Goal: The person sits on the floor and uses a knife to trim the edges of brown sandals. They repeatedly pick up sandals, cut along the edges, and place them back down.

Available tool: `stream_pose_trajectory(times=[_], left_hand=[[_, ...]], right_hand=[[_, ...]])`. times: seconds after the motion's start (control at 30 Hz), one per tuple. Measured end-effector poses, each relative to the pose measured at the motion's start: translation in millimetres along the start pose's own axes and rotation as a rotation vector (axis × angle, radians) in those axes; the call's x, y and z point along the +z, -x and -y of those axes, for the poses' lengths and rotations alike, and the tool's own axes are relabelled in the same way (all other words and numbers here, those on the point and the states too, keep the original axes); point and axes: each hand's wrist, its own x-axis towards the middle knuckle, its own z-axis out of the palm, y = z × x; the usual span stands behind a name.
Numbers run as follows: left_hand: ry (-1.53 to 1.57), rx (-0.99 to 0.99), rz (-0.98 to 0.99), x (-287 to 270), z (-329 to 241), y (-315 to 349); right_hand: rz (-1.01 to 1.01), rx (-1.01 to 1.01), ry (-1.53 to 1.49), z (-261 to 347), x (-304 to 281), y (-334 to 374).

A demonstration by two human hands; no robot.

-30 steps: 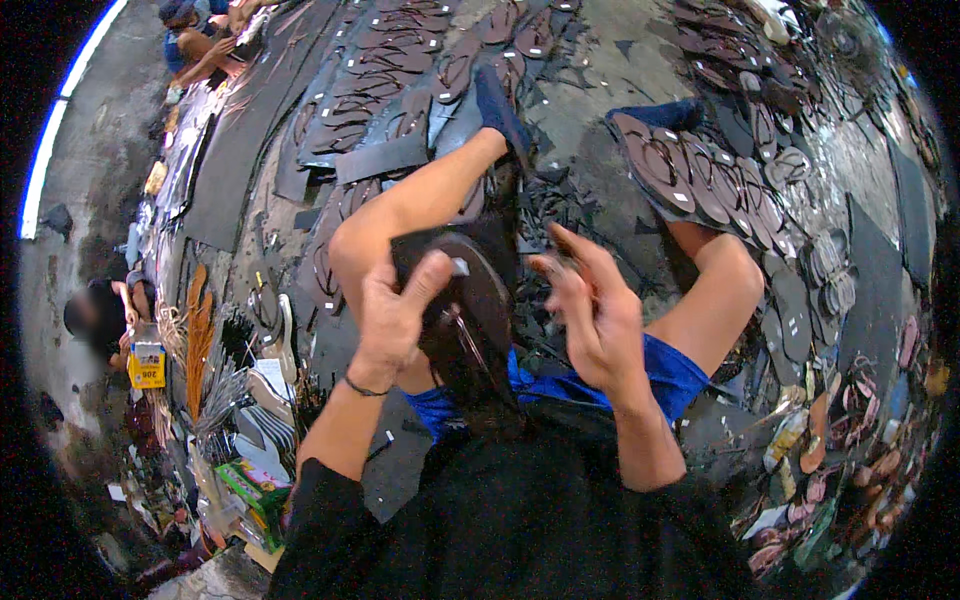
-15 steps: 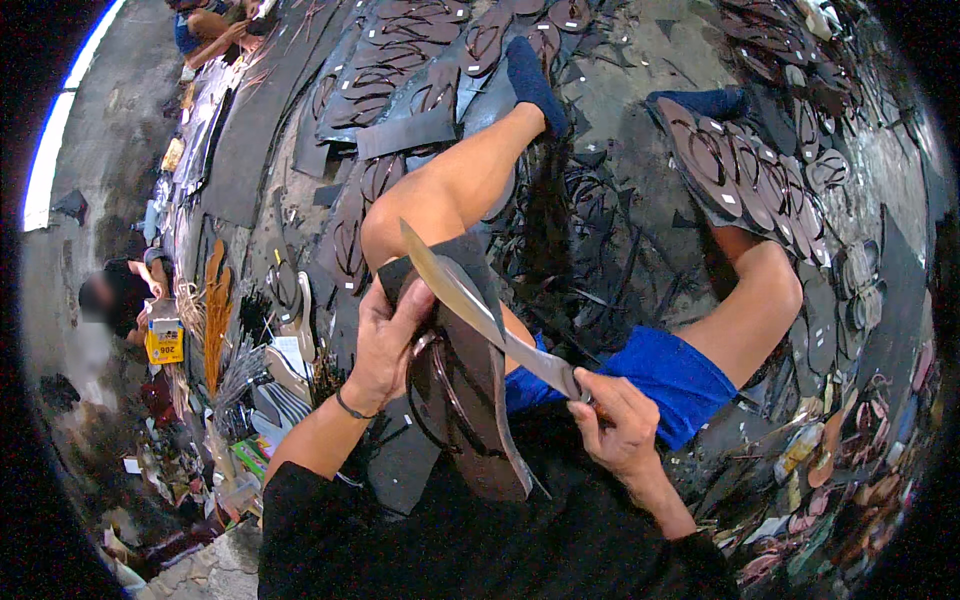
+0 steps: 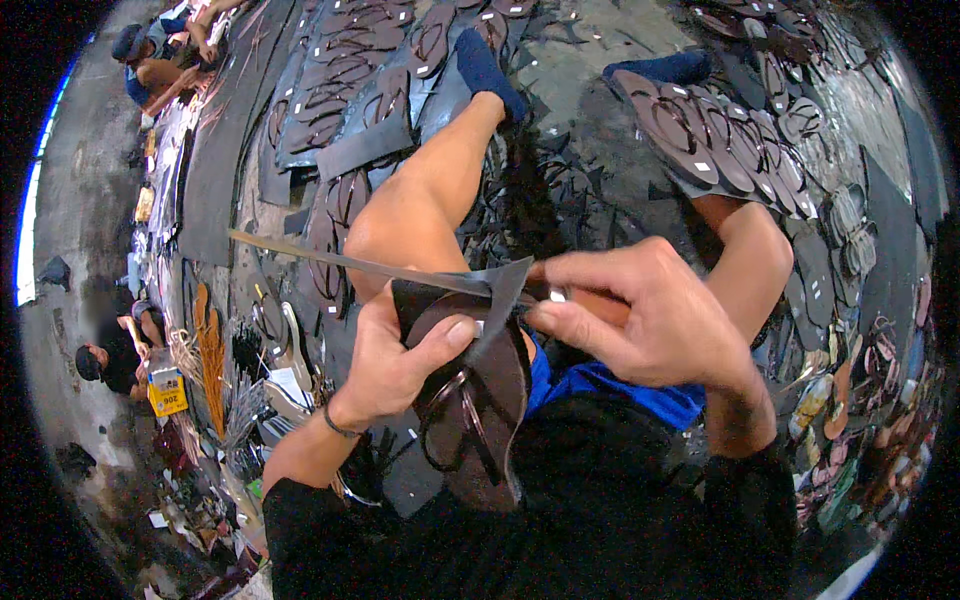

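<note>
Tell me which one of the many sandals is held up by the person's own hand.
The dark brown sandal gripped in the left hand, in front of the black shirt; the other sandals lie away from that hand.

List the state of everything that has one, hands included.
Sandal: strap fitted, held up.
Dark sheet: sticks out past the sandal's upper end.
Knife: blade bare, at the sheet's edge.
Left hand: gripping sandal.
Right hand: gripping knife.
Floor sandals: strapped, laid in rows.
</note>
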Motion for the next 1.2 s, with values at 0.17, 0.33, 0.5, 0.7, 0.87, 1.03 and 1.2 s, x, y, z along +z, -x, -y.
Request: stream_pose_trajectory(times=[0.17,0.33,0.5,0.7,0.87,1.03,1.2], left_hand=[[-0.520,0.116,0.205,-21,-96,-48],[-0.052,0.238,0.706,-18,-45,7],[0.995,-0.130,-0.075,53,54,13],[1.209,-0.005,-0.241,102,31,-59],[1.348,0.007,-0.245,95,31,-77],[1.244,-0.156,-0.151,93,65,-43],[1.118,-0.262,-0.203,88,87,1]], right_hand=[[0.002,-0.176,-0.774,-10,10,-4],[-0.301,-0.129,-0.912,-50,44,9],[-0.306,-0.126,-0.911,-56,61,26],[-0.706,-0.017,-0.452,-53,58,43],[-0.865,0.058,0.075,-82,102,104],[-0.864,0.102,0.219,-81,96,140],[-0.680,0.205,0.115,-58,91,127]])
